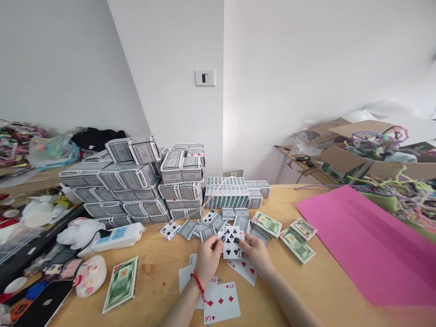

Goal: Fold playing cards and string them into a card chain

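Observation:
A seven of clubs playing card (233, 248) faces me between my two hands, with the edge of a red four showing behind its right side. My left hand (210, 256) pinches its left edge, thumb on the front; a red string bracelet is on that wrist. On the right edge, my right hand (256, 254) pinches too. Below lie a three of diamonds (222, 309) and a three of hearts (250, 271), face up, with other cards partly under the left wrist. Just beyond the hands, small grey-backed cards (218, 222) lie scattered.
Bundled grey card stacks (132, 177) rise at the back left, beside a row of green-edged packs (226, 193). Green card boxes (121, 284) lie left and right. A pink sheet (371, 254) covers the right side. A power strip (117, 237) and phone (44, 304) are left.

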Available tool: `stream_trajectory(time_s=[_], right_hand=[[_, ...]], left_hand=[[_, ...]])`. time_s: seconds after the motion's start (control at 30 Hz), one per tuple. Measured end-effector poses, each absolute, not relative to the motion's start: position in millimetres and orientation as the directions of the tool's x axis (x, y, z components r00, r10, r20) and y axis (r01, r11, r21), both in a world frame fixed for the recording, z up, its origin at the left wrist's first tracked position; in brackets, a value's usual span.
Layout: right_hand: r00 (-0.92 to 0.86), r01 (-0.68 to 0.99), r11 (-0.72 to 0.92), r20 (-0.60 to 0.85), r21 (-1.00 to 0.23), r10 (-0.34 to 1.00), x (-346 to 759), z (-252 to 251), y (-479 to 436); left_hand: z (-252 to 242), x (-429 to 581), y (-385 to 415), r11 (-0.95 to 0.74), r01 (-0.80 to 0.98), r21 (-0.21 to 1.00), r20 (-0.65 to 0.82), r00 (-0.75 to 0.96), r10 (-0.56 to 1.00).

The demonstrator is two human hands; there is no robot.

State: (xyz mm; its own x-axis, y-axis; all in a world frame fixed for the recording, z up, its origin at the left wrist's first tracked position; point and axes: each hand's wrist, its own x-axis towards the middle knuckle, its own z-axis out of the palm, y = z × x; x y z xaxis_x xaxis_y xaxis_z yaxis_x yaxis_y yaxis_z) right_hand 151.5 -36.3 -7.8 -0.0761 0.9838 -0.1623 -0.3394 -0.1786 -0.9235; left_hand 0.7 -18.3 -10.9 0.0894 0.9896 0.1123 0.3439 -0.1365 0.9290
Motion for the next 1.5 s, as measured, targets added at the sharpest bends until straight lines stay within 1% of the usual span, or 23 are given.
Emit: stream_trajectory(time_s=[0.2,0.3,0.37,0.43,0.5,0.53,0.6,0.77,1.0,1.1,1.27,1.5], right_hand=[[-0.068,-0.325,-0.178,-0.165,-0.929,0.984,153.5,-14.9,-32.5],[-0.066,-0.321,-0.181,-0.169,-0.929,0.983,154.2,-17.5,-31.1],[-0.085,-0.337,-0.181,-0.162,-0.924,0.983,154.4,-17.4,-31.0],[-0.102,-0.343,-0.186,-0.161,-0.921,0.982,154.3,-16.3,-31.4],[-0.104,-0.337,-0.189,-0.163,-0.923,0.981,154.3,-14.9,-32.0],[-0.101,-0.332,-0.187,-0.162,-0.924,0.982,154.2,-14.3,-32.3],[-0.090,-0.327,-0.179,-0.158,-0.928,0.983,154.4,-13.5,-32.8],[-0.087,-0.331,-0.174,-0.153,-0.927,0.984,155.6,-14.1,-33.4],[-0.096,-0.311,-0.174,-0.151,-0.934,0.984,155.1,-15.0,-33.7],[-0.089,-0.294,-0.178,-0.158,-0.939,0.983,154.8,-15.5,-34.3],[-0.062,-0.273,-0.158,-0.146,-0.949,0.987,154.0,-13.6,-36.4],[-0.061,-0.295,-0.158,-0.146,-0.942,0.987,150.2,-4.7,-38.6]], left_hand=[[-13.5,0.1,-18.5,-0.125,0.296,0.947,0.101,0.096,0.990],[-12.7,-0.5,-19.6,-0.092,0.224,0.970,0.073,0.093,0.993],[-11.1,-1.5,-19.8,-0.051,0.115,0.992,0.040,0.100,0.994],[-8.8,-3.1,-19.0,0.029,-0.066,0.997,-0.020,0.139,0.990],[-6.3,-5.4,-17.3,0.137,-0.255,0.957,-0.080,0.221,0.972],[-4.9,-6.7,-16.3,0.191,-0.320,0.928,-0.105,0.268,0.958],[-2.4,-9.3,-14.5,0.276,-0.378,0.884,-0.141,0.348,0.927],[1.9,-12.7,-13.1,0.378,-0.348,0.858,-0.208,0.439,0.874],[3.7,-8.1,-14.2,0.375,-0.309,0.874,-0.216,0.443,0.870],[4.0,-5.3,-14.3,0.363,-0.287,0.887,-0.228,0.410,0.883],[3.7,-0.3,-15.7,0.294,-0.183,0.938,-0.224,0.326,0.918],[-4.4,7.2,-17.2,0.155,-0.119,0.981,-0.128,0.207,0.970]])
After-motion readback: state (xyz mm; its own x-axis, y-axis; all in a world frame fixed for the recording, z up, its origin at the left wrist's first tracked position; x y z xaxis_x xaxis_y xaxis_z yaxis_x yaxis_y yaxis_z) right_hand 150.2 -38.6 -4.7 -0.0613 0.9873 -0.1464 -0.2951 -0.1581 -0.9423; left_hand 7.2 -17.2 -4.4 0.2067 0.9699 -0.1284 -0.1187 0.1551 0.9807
